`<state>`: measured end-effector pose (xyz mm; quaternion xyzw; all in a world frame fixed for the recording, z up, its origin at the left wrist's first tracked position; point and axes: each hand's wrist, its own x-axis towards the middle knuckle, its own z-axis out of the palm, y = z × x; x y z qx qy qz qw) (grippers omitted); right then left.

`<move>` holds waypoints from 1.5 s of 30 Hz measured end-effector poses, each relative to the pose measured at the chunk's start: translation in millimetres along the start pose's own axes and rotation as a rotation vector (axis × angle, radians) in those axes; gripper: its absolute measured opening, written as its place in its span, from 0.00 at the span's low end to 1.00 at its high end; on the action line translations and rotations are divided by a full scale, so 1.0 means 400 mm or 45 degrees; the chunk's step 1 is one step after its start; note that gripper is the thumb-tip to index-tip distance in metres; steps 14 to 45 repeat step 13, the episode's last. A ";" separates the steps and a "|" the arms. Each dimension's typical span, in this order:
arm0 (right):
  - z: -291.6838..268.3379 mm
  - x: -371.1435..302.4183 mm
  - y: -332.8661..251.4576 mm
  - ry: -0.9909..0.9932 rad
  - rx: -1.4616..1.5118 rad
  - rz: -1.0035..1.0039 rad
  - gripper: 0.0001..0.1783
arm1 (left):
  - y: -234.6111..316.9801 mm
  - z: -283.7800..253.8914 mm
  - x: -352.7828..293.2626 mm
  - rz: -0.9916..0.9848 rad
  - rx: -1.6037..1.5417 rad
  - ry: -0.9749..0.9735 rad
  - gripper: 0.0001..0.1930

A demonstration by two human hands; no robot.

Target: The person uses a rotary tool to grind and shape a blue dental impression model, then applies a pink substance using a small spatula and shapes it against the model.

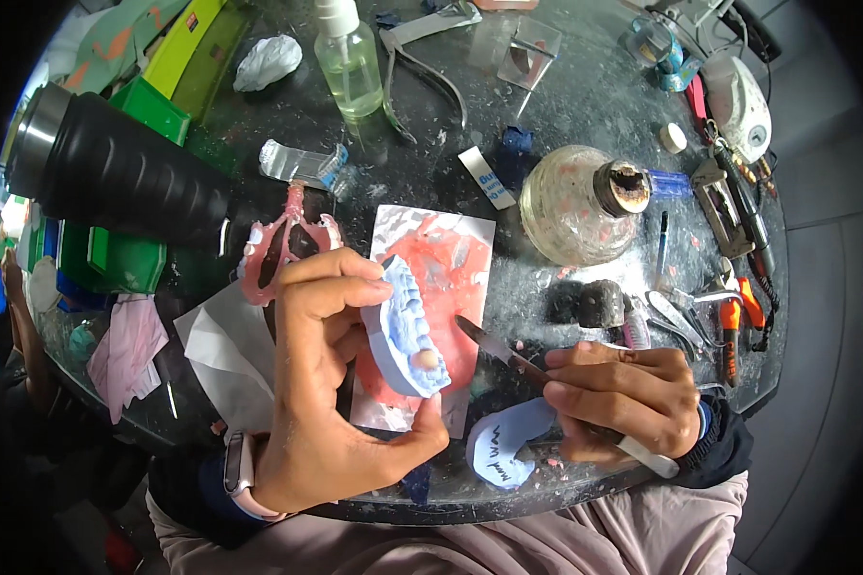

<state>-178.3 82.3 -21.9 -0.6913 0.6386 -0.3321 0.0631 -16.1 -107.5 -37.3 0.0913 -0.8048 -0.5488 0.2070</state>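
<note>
My left hand (331,383) holds a blue dental cast (393,331) by its two ends, between thumb and fingers. Its row of teeth faces right, and one tooth near the lower end is cream-coloured. In my right hand (628,398) is a wax knife (489,340), its blade pointing left toward the cast but apart from it. Beneath the cast lies a white sheet (385,222) smeared with pink wax (451,264). A second blue cast piece (501,460) with handwriting on it rests on the table, just left of and partly behind my right hand.
A round glass spirit burner (571,216) stands right of the sheet, a dark cap (601,305) below it. Pliers and hand tools (729,326) crowd the right edge. A black tumbler (129,168), a spray bottle (350,72) and a pink wax piece (259,264) occupy the left and back.
</note>
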 end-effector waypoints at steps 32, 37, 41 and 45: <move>-0.022 -0.012 0.002 -0.014 0.066 0.077 0.16 | 0.020 0.003 0.007 0.067 -0.006 0.031 0.34; -0.022 -0.012 0.002 -0.014 0.066 0.077 0.16 | 0.020 0.003 0.007 0.067 -0.006 0.031 0.34; -0.022 -0.012 0.002 -0.014 0.066 0.077 0.16 | 0.020 0.003 0.007 0.067 -0.006 0.031 0.34; -0.022 -0.012 0.002 -0.014 0.066 0.077 0.16 | 0.020 0.003 0.007 0.067 -0.006 0.031 0.34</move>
